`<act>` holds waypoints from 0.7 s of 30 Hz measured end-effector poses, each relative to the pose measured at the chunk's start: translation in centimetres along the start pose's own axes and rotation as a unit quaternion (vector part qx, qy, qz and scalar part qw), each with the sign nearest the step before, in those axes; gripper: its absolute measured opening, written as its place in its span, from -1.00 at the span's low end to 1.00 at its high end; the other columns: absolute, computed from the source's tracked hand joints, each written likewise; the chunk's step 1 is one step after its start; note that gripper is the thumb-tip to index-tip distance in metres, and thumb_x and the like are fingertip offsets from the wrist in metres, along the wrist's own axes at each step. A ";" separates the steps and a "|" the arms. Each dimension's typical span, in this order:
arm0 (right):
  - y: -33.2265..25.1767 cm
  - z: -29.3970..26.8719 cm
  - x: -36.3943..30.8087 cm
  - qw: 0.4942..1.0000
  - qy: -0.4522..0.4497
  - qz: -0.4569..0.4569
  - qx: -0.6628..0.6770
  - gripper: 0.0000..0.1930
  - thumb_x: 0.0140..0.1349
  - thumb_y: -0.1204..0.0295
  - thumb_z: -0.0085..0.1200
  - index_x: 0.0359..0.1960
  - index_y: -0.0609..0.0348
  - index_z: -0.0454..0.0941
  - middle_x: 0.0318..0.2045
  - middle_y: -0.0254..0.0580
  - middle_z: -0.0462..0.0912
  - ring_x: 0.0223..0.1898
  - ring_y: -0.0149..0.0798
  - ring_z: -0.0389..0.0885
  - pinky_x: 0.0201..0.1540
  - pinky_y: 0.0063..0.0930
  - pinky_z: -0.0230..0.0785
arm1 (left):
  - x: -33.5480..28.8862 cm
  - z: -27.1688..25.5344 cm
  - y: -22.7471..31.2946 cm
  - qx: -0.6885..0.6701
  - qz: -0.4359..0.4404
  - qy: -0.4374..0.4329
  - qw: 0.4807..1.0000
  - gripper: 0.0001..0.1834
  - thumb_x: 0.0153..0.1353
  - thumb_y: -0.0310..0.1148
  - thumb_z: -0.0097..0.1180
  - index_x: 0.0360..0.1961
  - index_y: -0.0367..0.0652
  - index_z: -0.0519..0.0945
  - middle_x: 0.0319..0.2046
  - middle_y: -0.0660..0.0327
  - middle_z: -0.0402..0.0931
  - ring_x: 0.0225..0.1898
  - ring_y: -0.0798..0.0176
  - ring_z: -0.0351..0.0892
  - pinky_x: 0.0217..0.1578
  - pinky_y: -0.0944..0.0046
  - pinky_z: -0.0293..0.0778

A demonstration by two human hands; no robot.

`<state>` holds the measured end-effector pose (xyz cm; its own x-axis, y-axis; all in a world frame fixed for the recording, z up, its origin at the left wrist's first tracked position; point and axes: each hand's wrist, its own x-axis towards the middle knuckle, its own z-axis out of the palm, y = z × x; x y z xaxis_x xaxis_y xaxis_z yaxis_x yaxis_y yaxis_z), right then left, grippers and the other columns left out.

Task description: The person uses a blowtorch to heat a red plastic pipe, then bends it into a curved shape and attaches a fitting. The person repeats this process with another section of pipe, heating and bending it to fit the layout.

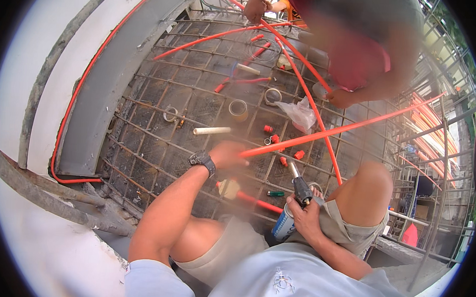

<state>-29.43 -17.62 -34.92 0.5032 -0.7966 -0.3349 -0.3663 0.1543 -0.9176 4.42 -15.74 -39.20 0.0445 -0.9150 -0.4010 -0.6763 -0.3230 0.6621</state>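
My left hand (228, 155), wearing a dark wristwatch (201, 160), is blurred. Its fingers close on the near end of a long orange pipe (334, 133), which slants up to the right across another orange pipe (316, 109). In my right hand (306, 219), by my thigh, is a gas blowtorch with a black head (302, 191) and a blue canister (283, 225). The metal nozzle points up and away from me; no flame can be made out. Red pipe fittings (299, 154) lie just beyond the nozzle. A green cylinder (275, 193) rests to the torch's left.
A rebar grid (172, 81) covers the dark floor. On it lie tape rolls (238, 109), a white pipe piece (212, 130) and a plastic bag (299, 115). A bending co-worker (353, 52) grips an orange pipe (300, 53). More pipes (432, 138) are stacked at right.
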 end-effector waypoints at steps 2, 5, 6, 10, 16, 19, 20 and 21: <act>-0.2 -0.1 0.0 1.000 0.015 -0.010 0.021 -0.79 0.34 0.39 0.30 -0.29 0.26 0.54 -0.49 -0.43 0.52 -0.40 -0.52 0.43 -0.34 -0.46 0.34 | -0.1 0.0 -0.1 0.006 -0.001 -0.019 1.000 -0.58 0.17 -0.11 0.46 -0.17 -0.27 0.71 -0.36 0.01 0.66 -0.30 0.04 0.62 -0.19 0.04 0.47; -0.2 -0.2 0.2 0.999 -0.039 -0.027 -0.018 -0.81 0.36 0.39 0.29 -0.29 0.24 0.56 -0.49 -0.46 0.53 -0.43 -0.54 0.43 -0.37 -0.46 0.33 | 0.2 -0.1 0.2 0.005 0.005 -0.051 0.999 -0.58 0.19 -0.09 0.46 -0.20 -0.28 0.71 -0.40 0.03 0.63 -0.33 0.08 0.59 -0.21 0.07 0.47; -0.1 -0.1 0.3 0.998 -0.051 0.004 -0.039 -0.81 0.36 0.39 0.29 -0.29 0.23 0.56 -0.49 -0.46 0.53 -0.43 -0.54 0.43 -0.38 -0.45 0.33 | 0.2 -0.3 0.3 0.009 0.009 -0.053 0.999 -0.57 0.19 -0.08 0.46 -0.21 -0.28 0.71 -0.42 0.04 0.62 -0.34 0.10 0.59 -0.22 0.07 0.47; 0.4 -0.1 0.5 0.998 0.063 0.001 0.030 -0.80 0.34 0.38 0.32 -0.28 0.23 0.57 -0.48 -0.45 0.52 -0.42 -0.53 0.43 -0.34 -0.46 0.34 | -0.1 -1.0 0.9 0.018 -0.032 -0.061 0.997 -0.58 0.21 -0.09 0.47 -0.29 -0.30 0.70 -0.50 0.14 0.59 -0.44 0.23 0.53 -0.32 0.12 0.45; 0.9 0.2 0.3 0.999 -0.031 -0.011 -0.011 -0.78 0.32 0.37 0.33 -0.29 0.23 0.55 -0.47 -0.39 0.52 -0.40 -0.47 0.42 -0.31 -0.41 0.36 | 0.1 -1.1 0.6 -0.164 -0.132 -0.144 0.967 -0.65 0.33 -0.09 0.41 -0.24 -0.21 0.71 -0.53 0.36 0.52 -0.53 0.45 0.45 -0.48 0.30 0.36; 0.8 0.3 0.3 0.998 0.040 0.016 0.040 -0.75 0.30 0.35 0.36 -0.25 0.25 0.55 -0.46 -0.33 0.53 -0.38 -0.40 0.45 -0.26 -0.35 0.41 | 0.0 -0.8 0.3 -0.197 -0.167 -0.153 0.954 -0.64 0.40 -0.05 0.34 -0.21 -0.17 0.70 -0.53 0.39 0.50 -0.53 0.47 0.45 -0.50 0.36 0.36; 0.7 0.3 0.5 1.000 -0.001 0.003 0.004 -0.76 0.31 0.35 0.35 -0.26 0.25 0.56 -0.47 -0.35 0.52 -0.39 -0.42 0.44 -0.27 -0.37 0.40 | 0.0 -0.8 0.2 -0.181 -0.147 -0.150 0.961 -0.63 0.41 -0.03 0.32 -0.21 -0.17 0.69 -0.53 0.39 0.50 -0.53 0.47 0.45 -0.50 0.36 0.37; 0.6 0.3 0.3 0.998 -0.027 -0.049 -0.035 -0.77 0.32 0.36 0.33 -0.27 0.25 0.56 -0.48 -0.38 0.52 -0.40 -0.44 0.44 -0.28 -0.39 0.39 | 0.1 -0.8 0.1 -0.166 -0.145 -0.155 0.963 -0.62 0.42 -0.02 0.30 -0.21 -0.17 0.69 -0.53 0.39 0.49 -0.53 0.47 0.45 -0.50 0.36 0.38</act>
<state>-29.24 -17.59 -35.70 0.5806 -0.7727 -0.2567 -0.3657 0.0343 -0.9301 4.98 -16.08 -38.71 -0.0611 -0.6754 -0.7349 -0.3937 -0.6603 0.6395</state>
